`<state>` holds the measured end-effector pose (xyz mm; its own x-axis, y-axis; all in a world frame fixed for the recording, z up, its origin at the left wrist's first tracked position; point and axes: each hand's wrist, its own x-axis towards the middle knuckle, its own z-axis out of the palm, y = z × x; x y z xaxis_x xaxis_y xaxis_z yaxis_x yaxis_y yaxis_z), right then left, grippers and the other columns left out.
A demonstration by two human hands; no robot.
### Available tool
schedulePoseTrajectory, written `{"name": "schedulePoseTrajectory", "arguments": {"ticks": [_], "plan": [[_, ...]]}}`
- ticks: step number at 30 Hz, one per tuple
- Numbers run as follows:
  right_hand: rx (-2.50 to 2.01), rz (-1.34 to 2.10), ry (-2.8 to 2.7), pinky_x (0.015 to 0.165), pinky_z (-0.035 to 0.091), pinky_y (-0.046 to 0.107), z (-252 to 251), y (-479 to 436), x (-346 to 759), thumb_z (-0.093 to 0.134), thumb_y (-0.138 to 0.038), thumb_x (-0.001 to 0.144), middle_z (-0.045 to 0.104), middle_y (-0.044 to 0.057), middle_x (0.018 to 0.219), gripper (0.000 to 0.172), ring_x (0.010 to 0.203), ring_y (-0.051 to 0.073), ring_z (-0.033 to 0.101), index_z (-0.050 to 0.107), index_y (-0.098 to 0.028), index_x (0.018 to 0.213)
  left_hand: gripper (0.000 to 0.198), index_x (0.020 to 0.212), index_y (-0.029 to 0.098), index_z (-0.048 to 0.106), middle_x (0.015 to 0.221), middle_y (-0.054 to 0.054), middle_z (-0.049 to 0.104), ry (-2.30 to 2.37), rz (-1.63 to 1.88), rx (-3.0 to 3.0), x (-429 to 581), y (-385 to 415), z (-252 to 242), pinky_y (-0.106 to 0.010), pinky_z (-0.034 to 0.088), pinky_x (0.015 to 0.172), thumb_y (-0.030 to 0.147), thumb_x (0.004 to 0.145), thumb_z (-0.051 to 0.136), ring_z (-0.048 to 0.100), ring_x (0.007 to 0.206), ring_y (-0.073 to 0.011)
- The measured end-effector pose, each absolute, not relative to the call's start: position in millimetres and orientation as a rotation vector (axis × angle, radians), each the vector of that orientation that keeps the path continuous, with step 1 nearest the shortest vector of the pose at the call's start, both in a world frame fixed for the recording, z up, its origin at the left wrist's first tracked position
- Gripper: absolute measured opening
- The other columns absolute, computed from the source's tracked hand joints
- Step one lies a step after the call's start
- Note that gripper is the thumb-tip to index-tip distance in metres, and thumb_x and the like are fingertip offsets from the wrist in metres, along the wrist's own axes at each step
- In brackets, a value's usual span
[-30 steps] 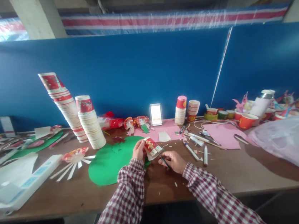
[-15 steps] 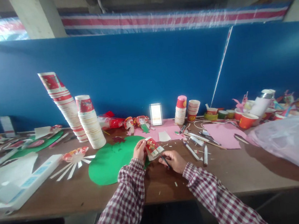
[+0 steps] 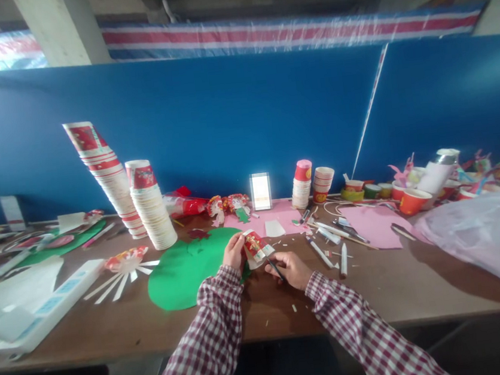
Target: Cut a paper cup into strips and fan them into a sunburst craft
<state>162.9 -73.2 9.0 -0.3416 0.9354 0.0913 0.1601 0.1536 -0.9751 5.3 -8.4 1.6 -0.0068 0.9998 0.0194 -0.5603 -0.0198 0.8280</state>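
My left hand [image 3: 234, 250] is closed on the side of a red-and-white printed paper cup [image 3: 255, 244], which lies tilted with its side facing up. A slit shows in the cup's wall near its right end. My right hand [image 3: 292, 269] is wrapped round a pair of dark scissors [image 3: 278, 270], whose tip meets the cup's right edge; the handles are mostly hidden by my fingers. Left of my hands lies a green rounded sheet [image 3: 174, 280], partly under my left forearm. Small white paper scraps [image 3: 294, 308] dot the brown table [image 3: 358, 304] below my hands.
Two tall stacks of paper cups, one leaning [image 3: 117, 190] and one shorter [image 3: 151, 217], stand at the back left. A cut cup with splayed strips [image 3: 125, 262] lies left. White markers [image 3: 320, 253], pink sheets [image 3: 374, 227] and a clear plastic bag [image 3: 486, 239] are on the right.
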Motion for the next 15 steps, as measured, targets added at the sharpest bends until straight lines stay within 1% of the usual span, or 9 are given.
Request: {"name": "schedulePoseTrajectory", "arguments": {"ticks": [5, 9, 15], "plan": [[-1.085, 1.287, -1.591, 0.042, 0.044, 0.021, 8.8, -73.0, 161.9, 0.064, -0.043, 0.069, 0.055, -0.001, 0.055, 0.034, 0.045, 0.009, 0.049, 0.062, -0.012, 0.083, 0.039, 0.079, 0.014, 0.057, 0.064, 0.001, 0.060, 0.750, 1.440, 0.819, 6.1, -6.7, -0.7, -0.025, 0.043, 0.057, 0.037, 0.053, 0.073, 0.054, 0.054, -0.0110], [-1.079, 1.286, -1.576, 0.041, 0.043, 0.021, 11.0, -74.4, 161.2, 0.064, -0.043, 0.068, 0.055, -0.001, 0.056, 0.033, 0.044, 0.009, 0.049, 0.062, -0.012, 0.080, 0.038, 0.079, 0.014, 0.056, 0.064, 0.000, 0.060, 0.762, 1.430, 0.848, 5.7, -6.1, -1.8, -0.025, 0.043, 0.057, 0.038, 0.054, 0.072, 0.054, 0.055, -0.0113], [-1.098, 1.251, -1.607, 0.041, 0.040, 0.020, 10.6, -74.5, 162.4, 0.063, -0.042, 0.070, 0.053, -0.002, 0.051, 0.032, 0.042, 0.009, 0.047, 0.063, -0.013, 0.082, 0.037, 0.080, 0.015, 0.056, 0.065, 0.000, 0.061, 0.764, 1.414, 0.865, 5.0, -4.6, -4.4, -0.026, 0.043, 0.059, 0.039, 0.056, 0.071, 0.055, 0.056, -0.0122]]}}
